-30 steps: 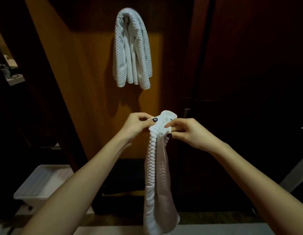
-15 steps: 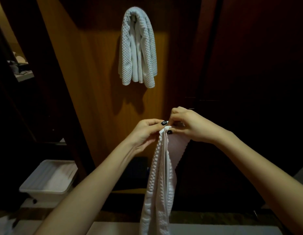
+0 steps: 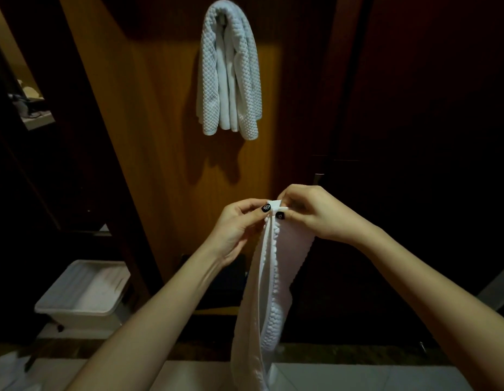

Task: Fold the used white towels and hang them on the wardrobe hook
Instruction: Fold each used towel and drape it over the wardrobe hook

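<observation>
A white textured towel (image 3: 269, 292) hangs lengthwise in front of me, folded into a narrow strip that reaches down past the frame's lower edge. My left hand (image 3: 239, 224) pinches its top edge from the left. My right hand (image 3: 310, 211) pinches the same top edge from the right, thumbs nearly touching. Higher up, a second folded white towel (image 3: 229, 69) is draped over a hook on the wooden wardrobe panel (image 3: 160, 136); the hook itself is hidden by the towel.
A white plastic bin (image 3: 84, 294) stands on the floor at lower left beside the wardrobe. Dark wardrobe doors (image 3: 414, 108) fill the right side. A shelf with small items (image 3: 28, 105) shows at far left. Pale floor tiles (image 3: 358, 376) run along the bottom.
My hands have drawn together at the towel's top edge, and the towel has folded narrower. The view has shifted slightly, so the hung towel sits a little more to the right.
</observation>
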A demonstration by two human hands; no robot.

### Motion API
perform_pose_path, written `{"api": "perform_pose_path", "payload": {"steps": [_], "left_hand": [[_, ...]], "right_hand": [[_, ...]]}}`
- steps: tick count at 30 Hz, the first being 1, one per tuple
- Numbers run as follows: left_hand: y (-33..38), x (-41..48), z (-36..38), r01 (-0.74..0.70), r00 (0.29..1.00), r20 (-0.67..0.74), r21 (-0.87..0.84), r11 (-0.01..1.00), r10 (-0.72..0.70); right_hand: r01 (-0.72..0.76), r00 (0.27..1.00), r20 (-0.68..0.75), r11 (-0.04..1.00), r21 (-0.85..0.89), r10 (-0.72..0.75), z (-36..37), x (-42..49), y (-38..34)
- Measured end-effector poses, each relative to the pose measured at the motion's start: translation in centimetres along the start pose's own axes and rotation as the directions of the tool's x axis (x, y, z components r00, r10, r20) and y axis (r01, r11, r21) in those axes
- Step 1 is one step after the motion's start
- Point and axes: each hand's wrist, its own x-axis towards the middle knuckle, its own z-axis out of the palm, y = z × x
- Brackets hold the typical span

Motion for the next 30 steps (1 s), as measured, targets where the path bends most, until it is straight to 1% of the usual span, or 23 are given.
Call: {"api": "perform_pose_path", "payload": {"steps": [2, 4, 8, 11, 13, 15, 18, 21, 22, 24, 26, 27, 28, 30], "left_hand": [[0.0, -0.1, 0.0, -0.034, 0.999, -0.022, 0.037, 0.999, 0.035], [0.0, -0.2, -0.1, -0.088, 0.995, -0.029, 0.115, 0.989, 0.091], [0.6, -0.6, -0.5, -0.168, 0.986, 0.065, 0.288, 0.943, 0.156], [0.6, -0.8, -0.3, -0.235, 0.972, 0.097, 0.416, 0.879, 0.214], [-0.1, -0.8, 0.1, -0.285, 0.954, 0.063, 0.501, 0.817, 0.294], [-0.7, -0.8, 0.4, -0.313, 0.928, 0.01, 0.561, 0.766, 0.371], [-1.0, -0.4, -0.2, -0.285, 0.921, -0.065, 0.558, 0.779, 0.384], [-1.1, -0.1, -1.2, -0.228, 0.926, -0.141, 0.531, 0.816, 0.35], [-1.1, 0.0, -1.4, -0.216, 0.931, -0.157, 0.494, 0.842, 0.331], [-0.9, 0.1, -2.0, -0.203, 0.939, -0.178, 0.403, 0.892, 0.294], [-0.6, 0.4, -2.4, -0.193, 0.945, -0.188, 0.335, 0.922, 0.266], [-0.5, 0.5, -2.5, -0.185, 0.95, -0.186, 0.315, 0.931, 0.252], [-0.4, 0.6, -2.6, -0.175, 0.955, -0.178, 0.302, 0.937, 0.236], [-0.2, 0.7, -2.6, -0.148, 0.967, -0.16, 0.289, 0.946, 0.2]], "right_hand": [[-0.006, 1.0, -0.006, 1.0, -0.027, 0.006, -0.1, 0.2, -0.1], [-0.012, 1.0, -0.022, 0.999, -0.031, 0.011, 0.0, 0.3, -0.1], [-0.044, 0.997, -0.066, 0.999, -0.009, 0.043, 0.2, 0.4, 0.3], [-0.092, 0.986, -0.137, 0.994, 0.05, 0.098, 0.3, 0.8, 0.6], [-0.11, 0.98, -0.161, 0.992, 0.055, 0.117, 0.8, 1.2, 0.5], [-0.123, 0.98, -0.155, 0.992, 0.031, 0.127, 1.3, 1.6, 0.3], [-0.182, 0.978, -0.098, 0.983, 0.024, 0.184, 0.5, 1.8, 0.4], [-0.208, 0.975, 0.063, 0.975, -0.074, 0.213, -1.7, 1.2, 1.7], [-0.211, 0.969, 0.119, 0.975, -0.067, 0.218, -2.2, 0.8, 2.2], [-0.211, 0.962, 0.182, 0.977, 0.016, 0.204, -2.5, -0.4, 2.9], [-0.207, 0.963, 0.199, 0.973, 0.101, 0.184, -2.1, -1.5, 3.4], [-0.196, 0.965, 0.195, 0.975, 0.104, 0.173, -1.7, -1.8, 3.5], [-0.174, 0.973, 0.17, 0.981, 0.08, 0.158, -1.4, -2.0, 3.6], [-0.126, 0.991, 0.053, 0.991, 0.048, 0.123, -0.6, -2.1, 3.9]]}}
